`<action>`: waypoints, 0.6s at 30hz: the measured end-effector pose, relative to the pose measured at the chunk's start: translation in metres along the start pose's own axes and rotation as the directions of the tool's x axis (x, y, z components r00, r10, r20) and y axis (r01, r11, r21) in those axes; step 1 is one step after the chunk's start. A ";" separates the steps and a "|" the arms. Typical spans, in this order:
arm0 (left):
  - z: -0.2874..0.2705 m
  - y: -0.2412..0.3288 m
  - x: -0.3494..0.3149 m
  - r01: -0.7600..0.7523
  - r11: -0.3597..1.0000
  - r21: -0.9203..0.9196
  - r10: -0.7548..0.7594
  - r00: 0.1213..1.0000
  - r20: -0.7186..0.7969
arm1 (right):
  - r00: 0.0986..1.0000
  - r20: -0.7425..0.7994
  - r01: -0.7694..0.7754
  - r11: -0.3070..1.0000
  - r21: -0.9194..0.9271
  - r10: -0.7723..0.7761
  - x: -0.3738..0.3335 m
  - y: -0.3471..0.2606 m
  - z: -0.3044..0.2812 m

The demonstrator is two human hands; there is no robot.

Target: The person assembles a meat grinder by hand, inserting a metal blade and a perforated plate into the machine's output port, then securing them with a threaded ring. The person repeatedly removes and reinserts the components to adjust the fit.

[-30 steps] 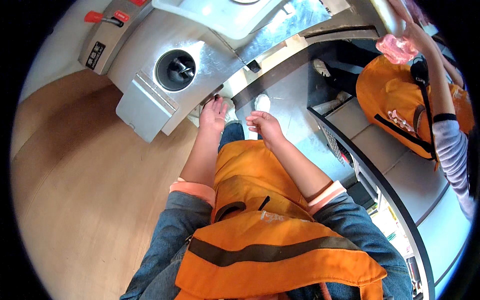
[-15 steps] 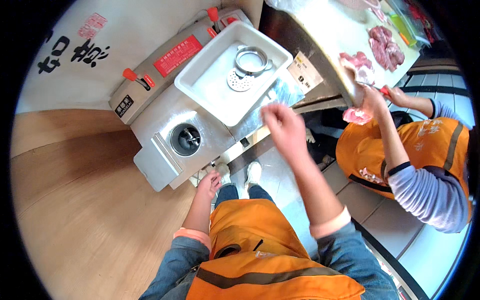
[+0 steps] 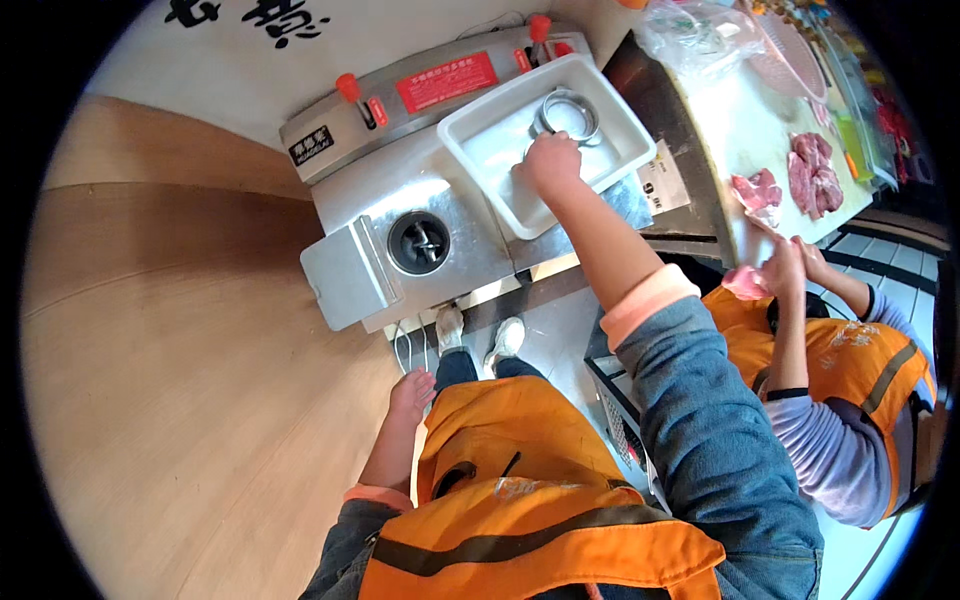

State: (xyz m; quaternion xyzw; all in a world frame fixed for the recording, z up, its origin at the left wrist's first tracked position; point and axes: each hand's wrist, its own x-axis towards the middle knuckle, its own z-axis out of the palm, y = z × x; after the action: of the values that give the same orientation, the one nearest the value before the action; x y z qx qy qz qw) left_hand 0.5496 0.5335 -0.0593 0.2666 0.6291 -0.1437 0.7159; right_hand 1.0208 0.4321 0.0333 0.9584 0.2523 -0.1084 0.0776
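My right hand [image 3: 550,160] reaches forward into a white rectangular tray [image 3: 480,135] that sits on top of a steel machine [image 3: 470,250]. Its fingers curl down onto the tray's bottom, just below a metal ring [image 3: 568,108] lying in the tray. What lies under the fingers is hidden, so a grip cannot be told. My left hand [image 3: 410,392] hangs beside my thigh against my orange apron [image 3: 510,440], fingers loose and apart, holding nothing.
The machine has a round front opening [image 3: 418,243] and red levers [image 3: 350,88]. At the right a person in an orange apron [image 3: 850,360] handles pink raw meat [image 3: 745,282] beside a counter with more meat pieces [image 3: 810,170]. Wooden flooring [image 3: 180,400] spreads to the left.
My right hand has risen from thigh height and gone forward into the white tray. My left hand stays low by my leg. The view has tilted up toward the machine.
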 end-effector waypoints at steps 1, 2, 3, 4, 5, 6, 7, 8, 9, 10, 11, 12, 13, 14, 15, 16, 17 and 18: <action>0.000 -0.002 0.000 0.006 1.000 -0.004 -0.006 1.000 0.010 | 0.992 -0.029 -0.117 0.990 0.081 0.119 0.003 -0.004 0.002; 0.001 -0.004 -0.001 0.023 1.000 -0.007 -0.023 1.000 0.015 | 0.976 -0.053 -0.197 0.962 0.188 0.211 0.003 -0.007 0.005; 0.004 -0.006 -0.002 0.020 0.999 -0.032 -0.019 1.000 0.024 | 0.967 -0.013 -0.246 0.940 0.238 0.256 0.003 -0.009 0.006; 0.009 -0.007 -0.003 0.028 0.999 -0.044 -0.028 1.000 0.014 | 0.959 0.030 -0.277 0.912 0.302 0.281 0.003 -0.009 0.007; 0.014 -0.007 -0.005 0.011 0.998 -0.056 -0.009 1.000 0.030 | 0.959 0.002 -0.267 0.908 0.323 0.282 0.001 -0.009 0.008; 0.021 -0.006 -0.006 0.007 0.999 -0.042 -0.006 1.000 0.017 | 0.947 0.016 -0.309 0.900 0.308 0.319 0.000 -0.008 0.007; 0.029 -0.004 -0.008 -0.006 0.999 -0.036 0.007 0.999 0.035 | 0.943 0.007 -0.318 0.898 0.305 0.332 -0.002 -0.007 0.006; 0.036 -0.002 -0.011 -0.009 1.000 -0.014 0.009 0.999 0.039 | 0.944 0.032 -0.321 0.893 0.316 0.328 -0.003 -0.006 0.005; 0.042 -0.001 -0.015 -0.032 0.999 0.016 0.031 0.997 0.071 | 0.936 0.057 -0.348 0.886 0.308 0.348 -0.004 -0.005 0.003; 0.048 0.001 -0.018 -0.017 1.000 0.017 0.016 0.997 0.069 | 0.931 0.065 -0.362 0.879 0.312 0.360 -0.004 -0.004 0.003; 0.052 0.003 -0.021 -0.027 0.999 0.025 0.024 0.995 0.093 | 0.925 0.035 -0.375 0.891 0.257 0.379 -0.006 -0.004 0.003; 0.056 0.004 -0.023 -0.036 0.999 0.033 0.032 0.993 0.112 | 0.926 0.056 -0.374 0.889 0.266 0.373 -0.008 -0.002 0.005; 0.060 0.006 -0.026 -0.029 0.999 0.039 0.024 0.992 0.120 | 0.934 0.099 -0.357 0.885 0.300 0.344 -0.009 0.000 0.006; 0.064 0.007 -0.028 -0.016 0.999 0.049 0.009 0.991 0.132 | 0.940 0.137 -0.341 0.878 0.336 0.313 -0.009 0.003 0.009; 0.068 0.008 -0.030 -0.003 0.999 0.054 -0.005 0.991 0.133 | 0.945 0.141 -0.327 0.882 0.338 0.296 -0.009 0.005 0.010; 0.073 0.010 -0.033 0.009 0.998 0.059 -0.017 0.990 0.138 | 0.950 0.135 -0.311 0.886 0.344 0.281 -0.009 0.008 0.010; 0.078 0.014 -0.036 0.005 0.998 0.067 -0.017 0.985 0.169 | 0.955 0.130 -0.295 0.889 0.351 0.265 -0.009 0.011 0.008; 0.085 0.019 -0.040 0.001 0.997 0.075 -0.016 0.979 0.204 | 0.961 0.126 -0.275 0.892 0.359 0.246 -0.009 0.014 0.003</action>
State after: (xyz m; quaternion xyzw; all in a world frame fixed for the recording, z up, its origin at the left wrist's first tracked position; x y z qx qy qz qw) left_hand 0.6233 0.4958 -0.0104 0.2741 0.5478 -0.1966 0.7656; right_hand 1.0196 0.4151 0.0338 0.9758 0.0930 -0.1801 -0.0824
